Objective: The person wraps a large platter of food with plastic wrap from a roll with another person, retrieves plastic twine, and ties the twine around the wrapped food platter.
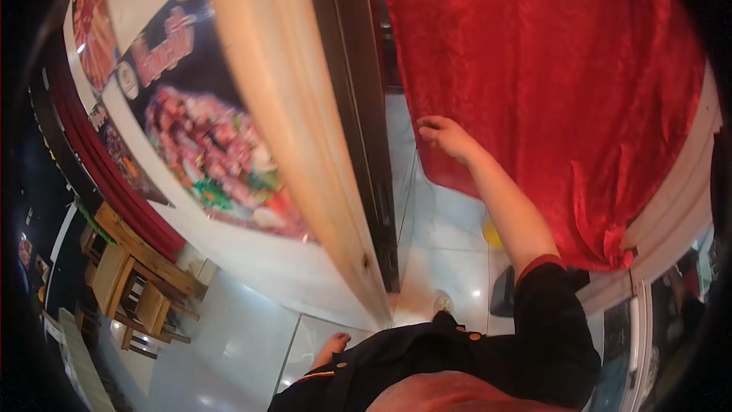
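Furniture of pale wood (114,278), a table with low seats, stands well to the left of the upright wooden post (296,99), the landmark for all positions given. Above it, also far left of the post, hangs a dark red drape (156,221); higher still, a food poster (93,23) shows orange-toned fare. Just left of the post, and partly covered by it, a larger poster (217,149) pictures chopped reddish meat with green garnish on a dark ground. Its heading (164,46), in big slanted pale letters edged in red, is too distorted to read; a round white emblem (127,80) beneath is equally unreadable. Below the post's foot, slightly left, is the left hand (331,348), low beside the body; its fingers look loosely bent, but whether they hold anything cannot be told. Immediately right of the post runs a dark door edge (358,122). Farther right, the right hand (447,137) extends to the left edge of the red curtain (541,84), fingers partly curled; whether they grip the cloth or only meet it cannot be told. The curtain hangs right of the post, its lower right corner bunched.
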